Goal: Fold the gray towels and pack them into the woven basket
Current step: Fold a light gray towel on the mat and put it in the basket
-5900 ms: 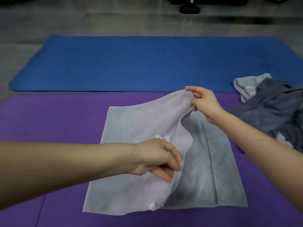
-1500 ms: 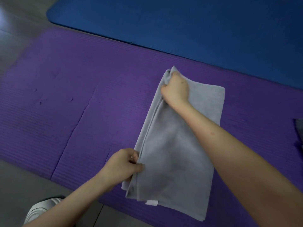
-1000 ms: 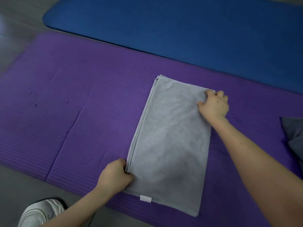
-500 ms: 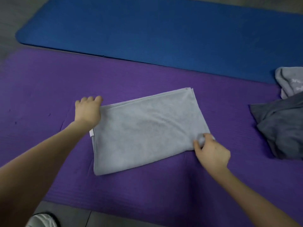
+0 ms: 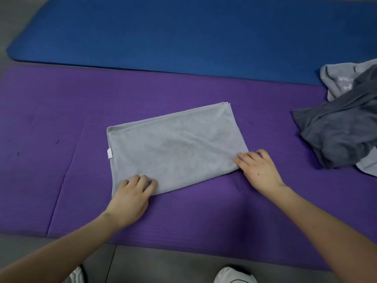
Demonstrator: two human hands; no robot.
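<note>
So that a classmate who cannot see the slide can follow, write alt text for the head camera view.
A person's left hand and right hand rest on the near corners of a folded light gray towel lying on a purple mat. A heap of unfolded gray towels sits at right, a blue mat beyond.

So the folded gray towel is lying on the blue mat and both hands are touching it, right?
Not quite. In the head view the folded gray towel lies on the purple mat; the blue mat is behind it. The left hand and right hand do touch it.
</note>
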